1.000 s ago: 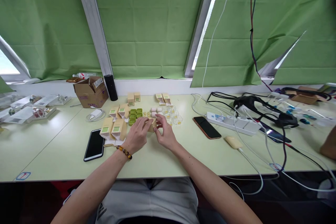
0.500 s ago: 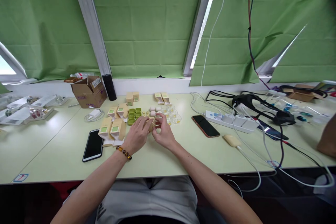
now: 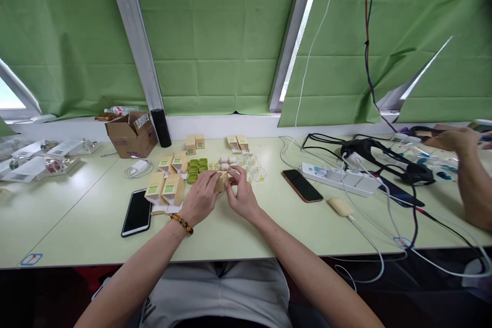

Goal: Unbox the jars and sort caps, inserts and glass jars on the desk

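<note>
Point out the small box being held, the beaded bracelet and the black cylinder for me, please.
Small box [image 3: 221,183], head view: on its exposed side.
Beaded bracelet [image 3: 182,222], head view: on its middle beads.
Black cylinder [image 3: 161,128], head view: on its upright side.

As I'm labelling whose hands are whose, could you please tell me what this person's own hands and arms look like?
The left hand wears no glove, and a bracelet of amber-brown and dark beads circles its wrist. The right hand is ungloved too, with its wrist bare. No sleeve shows on either forearm.
</note>
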